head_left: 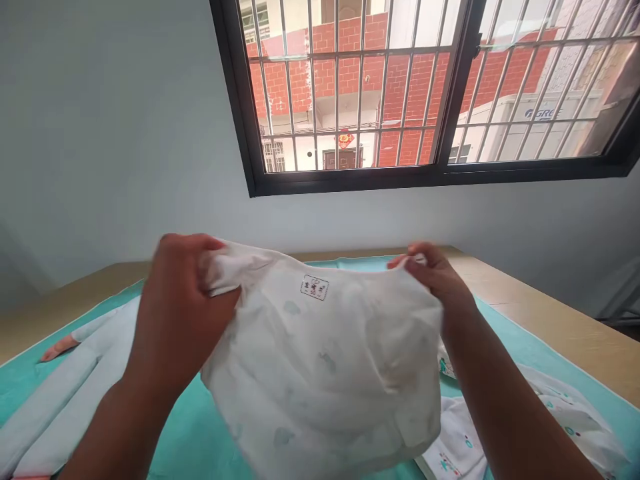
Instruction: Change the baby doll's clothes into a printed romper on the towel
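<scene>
A thin white baby garment [330, 373] with faint pale prints hangs spread between my two hands above the table. Close to its upper edge is a small printed label [315, 287]. My left hand [183, 313] is closed around a bunched fold at the garment's upper left corner. At the upper right corner, my right hand [433, 273] pinches the edge between thumb and fingers. The lower part of the cloth droops toward me, and its bottom edge is blurred.
A turquoise cloth [200, 433] covers much of the wooden table [560, 333]. To the left lies a doll-like figure in pale clothing [85, 380]. Folded white baby clothes [570, 413] with green prints lie on the right. Behind is a wall with a barred window [345, 180].
</scene>
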A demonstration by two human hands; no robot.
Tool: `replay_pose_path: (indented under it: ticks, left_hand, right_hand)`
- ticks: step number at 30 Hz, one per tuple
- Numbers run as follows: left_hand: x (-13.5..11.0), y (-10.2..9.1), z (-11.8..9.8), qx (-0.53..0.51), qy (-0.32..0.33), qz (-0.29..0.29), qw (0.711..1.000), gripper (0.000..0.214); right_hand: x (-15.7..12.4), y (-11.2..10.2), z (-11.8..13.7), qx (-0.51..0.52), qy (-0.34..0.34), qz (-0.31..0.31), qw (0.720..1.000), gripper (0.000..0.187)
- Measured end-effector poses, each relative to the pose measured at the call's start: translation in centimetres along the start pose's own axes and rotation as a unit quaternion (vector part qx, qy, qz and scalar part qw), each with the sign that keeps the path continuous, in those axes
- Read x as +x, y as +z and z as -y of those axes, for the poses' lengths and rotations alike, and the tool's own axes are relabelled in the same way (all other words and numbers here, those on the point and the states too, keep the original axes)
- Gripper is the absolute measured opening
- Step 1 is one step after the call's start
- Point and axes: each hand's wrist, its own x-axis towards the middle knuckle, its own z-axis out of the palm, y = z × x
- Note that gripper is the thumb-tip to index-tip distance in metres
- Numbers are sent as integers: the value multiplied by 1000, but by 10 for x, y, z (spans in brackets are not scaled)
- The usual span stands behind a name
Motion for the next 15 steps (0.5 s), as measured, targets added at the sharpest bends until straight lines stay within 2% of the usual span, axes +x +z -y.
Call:
replay_pose_path:
  ticks: [2, 4, 7, 9, 10, 12, 15]
  left_hand:
    - [3, 7, 9, 120, -1, 88, 989, 43]
    - [6, 14, 18, 154, -13, 172, 973, 45]
    - [12, 16, 29, 76, -54, 279, 956, 50]
    - [14, 12, 31, 19, -68, 327, 942, 46]
    - [15, 9, 31, 9, -73, 329, 941, 41]
    - [14, 6, 28, 20, -82, 271, 959, 30]
    - [10, 4, 17, 47, -64, 98, 992, 23]
  right_hand:
    - [8, 5, -6, -92, 28, 8, 995, 27]
    - [15, 8, -14, -177, 24, -7, 984, 27]
    - [18, 10, -18, -254, -24, -31, 966, 24]
    - [16, 9, -12, -285, -51, -31, 957, 25]
    - [14, 9, -7, -305, -62, -37, 950, 26]
    - [9, 10, 5, -373, -82, -64, 922, 26]
    - [1, 16, 23, -480, -105, -106, 865, 22]
